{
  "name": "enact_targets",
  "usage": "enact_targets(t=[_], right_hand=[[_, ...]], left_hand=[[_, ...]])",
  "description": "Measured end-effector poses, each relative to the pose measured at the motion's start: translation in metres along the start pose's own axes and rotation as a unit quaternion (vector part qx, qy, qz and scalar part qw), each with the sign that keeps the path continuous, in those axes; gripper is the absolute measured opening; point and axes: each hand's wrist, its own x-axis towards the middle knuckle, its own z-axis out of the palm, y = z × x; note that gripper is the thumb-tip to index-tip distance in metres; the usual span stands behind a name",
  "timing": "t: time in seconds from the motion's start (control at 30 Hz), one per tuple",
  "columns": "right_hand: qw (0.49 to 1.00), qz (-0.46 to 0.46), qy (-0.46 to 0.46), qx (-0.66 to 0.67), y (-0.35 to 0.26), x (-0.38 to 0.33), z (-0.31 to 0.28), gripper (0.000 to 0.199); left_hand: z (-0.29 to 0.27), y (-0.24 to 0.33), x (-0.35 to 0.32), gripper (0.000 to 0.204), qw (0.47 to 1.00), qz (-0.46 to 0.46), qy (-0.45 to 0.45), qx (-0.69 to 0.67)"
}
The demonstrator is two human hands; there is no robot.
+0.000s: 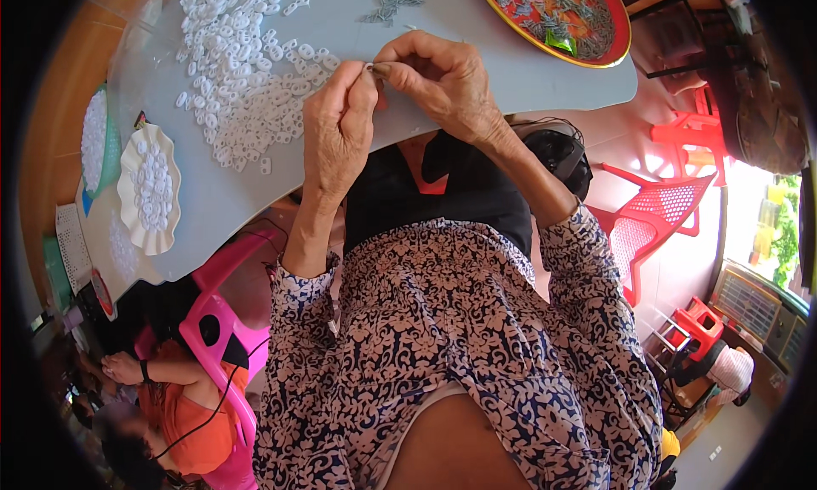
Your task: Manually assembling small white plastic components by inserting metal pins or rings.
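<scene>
My left hand (340, 124) and my right hand (447, 83) meet above the table's near edge, each in a pinch with thumb against fingertips. Between the fingertips shows a tiny pale piece (370, 67), mostly covered and too small to name. Left of my hands lies a big heap of small white oval plastic pieces with holes (247, 81). A few thin grey pin-like pieces (396, 0) lie loose beyond my hands. More grey pieces fill the round red tray (628, 30) with a yellow rim, to the right; a small green packet (560, 41) lies in it.
The grey table (528, 85) curves around my front. A scalloped cream dish (128, 188) and a green basket (111, 141), both with white pieces, stand at left. Red plastic chairs (659, 205) stand to the right. A person in orange (200, 422) sits by a pink chair (204, 307) at lower left.
</scene>
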Motion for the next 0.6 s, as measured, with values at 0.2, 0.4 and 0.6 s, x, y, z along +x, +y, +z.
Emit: enact_targets(t=[0.2, 0.4, 0.6], right_hand=[[0.997, -0.019, 0.049, -0.05, 0.0, -0.001, 0.002, 0.014], [0.969, -0.054, 0.032, -0.237, -0.012, 0.026, -0.025, 0.013], [0.9, -0.244, -0.059, -0.356, 0.009, 0.07, -0.053, 0.012]], left_hand=[[0.0, -0.001, 0.001, 0.012, 1.0, -0.02, 0.007, -0.018], [0.001, -0.007, -0.004, 0.014, 0.996, -0.052, 0.011, -0.075], [0.005, -0.008, -0.001, 0.013, 0.993, -0.052, 0.015, -0.106]])
